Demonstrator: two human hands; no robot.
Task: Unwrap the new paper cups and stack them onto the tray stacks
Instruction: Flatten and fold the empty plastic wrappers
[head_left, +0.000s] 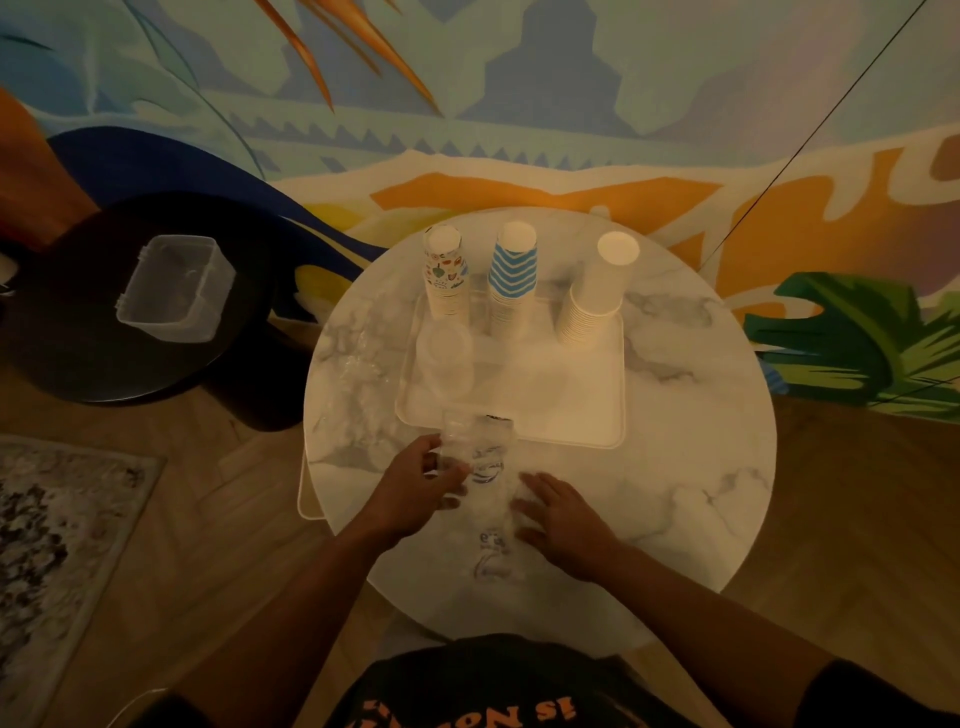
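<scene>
From the head view, a clear wrapped sleeve (480, 467) lying on the table (701, 467) is gripped by the left hand (415, 488); the right hand (563, 519) rests flat beside it. Three cup stacks (514, 280) already stand on the tray (613, 395); unwrapping seems unfinished.

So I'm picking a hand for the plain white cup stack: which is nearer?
Right. The right hand lies flat on the table, below the plain white cup stack; the left hand is farther left, holding the plastic wrap.
</scene>
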